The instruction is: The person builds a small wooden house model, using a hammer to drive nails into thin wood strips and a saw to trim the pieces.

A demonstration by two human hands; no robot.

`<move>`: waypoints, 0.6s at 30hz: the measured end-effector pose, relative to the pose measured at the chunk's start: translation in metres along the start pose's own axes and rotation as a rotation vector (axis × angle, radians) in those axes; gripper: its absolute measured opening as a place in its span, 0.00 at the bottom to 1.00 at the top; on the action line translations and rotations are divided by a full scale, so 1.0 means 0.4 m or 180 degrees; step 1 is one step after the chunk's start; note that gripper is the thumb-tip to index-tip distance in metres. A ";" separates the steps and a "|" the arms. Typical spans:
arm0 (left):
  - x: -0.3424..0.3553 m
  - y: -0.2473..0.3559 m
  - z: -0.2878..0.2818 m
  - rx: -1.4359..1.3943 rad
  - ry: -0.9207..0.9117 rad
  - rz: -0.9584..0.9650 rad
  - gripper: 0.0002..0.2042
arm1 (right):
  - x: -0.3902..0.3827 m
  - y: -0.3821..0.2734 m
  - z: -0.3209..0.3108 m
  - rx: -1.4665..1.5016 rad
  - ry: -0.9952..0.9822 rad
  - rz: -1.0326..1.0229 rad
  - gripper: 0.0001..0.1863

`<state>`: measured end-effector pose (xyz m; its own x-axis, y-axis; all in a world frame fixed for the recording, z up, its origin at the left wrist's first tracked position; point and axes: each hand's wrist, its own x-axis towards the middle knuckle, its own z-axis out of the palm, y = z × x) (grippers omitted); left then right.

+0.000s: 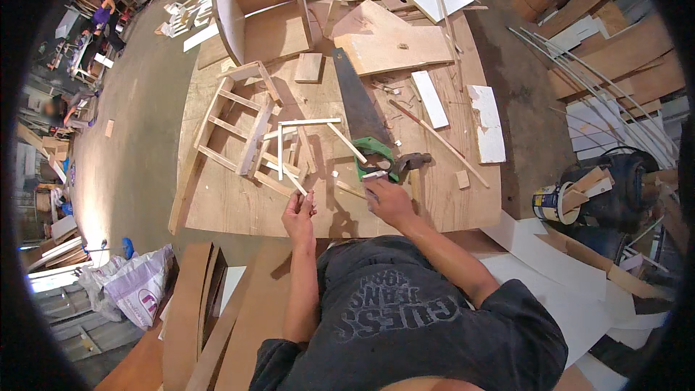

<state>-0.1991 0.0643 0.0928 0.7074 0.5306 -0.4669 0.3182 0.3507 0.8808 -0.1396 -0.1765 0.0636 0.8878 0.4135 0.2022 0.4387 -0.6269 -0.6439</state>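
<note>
My left hand (300, 219) pinches the lower end of a light wooden strip frame (281, 152), made of thin pale sticks joined at the corners and raised over the bench. To its right my right hand (391, 203) is closed, fingers curled; a short white piece (374, 174) shows at its fingertips, but what it grips is partly hidden. Just beyond that hand lies a handsaw (355, 94) with a green handle, its blade pointing away. Beside the handle is a hammer (415, 162) with a dark head. Behind the held frame sits a small wooden stool-like frame (232, 127) with slats.
A large open wooden box (268, 29) stands at the far side of the wooden workbench (232, 210). Boards (391, 47), white offcuts (486, 123) and a long stick (441, 143) lie rightward. A bucket of scraps (557, 203) stands right; another person (107, 18) is far left.
</note>
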 end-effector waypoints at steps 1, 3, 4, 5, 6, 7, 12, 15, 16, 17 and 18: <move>0.010 0.010 -0.023 -0.0016 0.0003 0.0039 0.16 | 0.018 -0.030 0.029 -0.0002 0.0017 -0.0012 0.13; 0.027 0.027 -0.061 -0.0040 -0.0011 0.0093 0.17 | 0.046 -0.080 0.075 -0.0588 -0.0609 0.0257 0.12; 0.039 0.027 -0.083 0.0047 -0.0049 0.0099 0.18 | 0.062 -0.094 0.106 -0.0596 -0.0595 0.0231 0.12; 0.044 0.033 -0.089 0.0133 -0.0116 0.0090 0.20 | 0.068 -0.099 0.130 -0.0942 -0.0789 0.0189 0.13; 0.051 0.037 -0.089 0.0114 -0.0145 0.0096 0.20 | 0.071 -0.096 0.147 -0.1289 -0.0987 0.0153 0.14; 0.051 0.042 -0.088 0.0014 -0.0135 0.0116 0.20 | 0.073 -0.094 0.158 -0.1311 -0.0985 0.0149 0.14; 0.066 0.042 -0.071 -0.0180 -0.0254 0.0143 0.20 | 0.068 -0.055 0.180 -0.1309 -0.0809 0.0010 0.14; 0.076 0.027 -0.069 -0.0212 -0.0299 0.0036 0.19 | 0.062 -0.051 0.159 -0.0762 -0.0422 0.0272 0.13; 0.079 0.022 -0.079 -0.0190 -0.0318 0.0039 0.18 | 0.065 -0.063 0.142 -0.0760 -0.0423 0.0282 0.13; 0.082 0.017 -0.086 -0.0165 -0.0338 0.0036 0.17 | 0.069 -0.079 0.114 -0.0220 -0.0377 0.0620 0.14; 0.087 0.013 -0.093 -0.0155 -0.0344 0.0023 0.17 | 0.070 -0.092 0.095 0.0324 -0.0325 0.0954 0.16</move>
<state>-0.1964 0.1134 0.0779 0.7743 0.4480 -0.4470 0.2837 0.3856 0.8780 -0.1362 -0.1168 0.0649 0.9544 0.2879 -0.0793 0.1392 -0.6637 -0.7349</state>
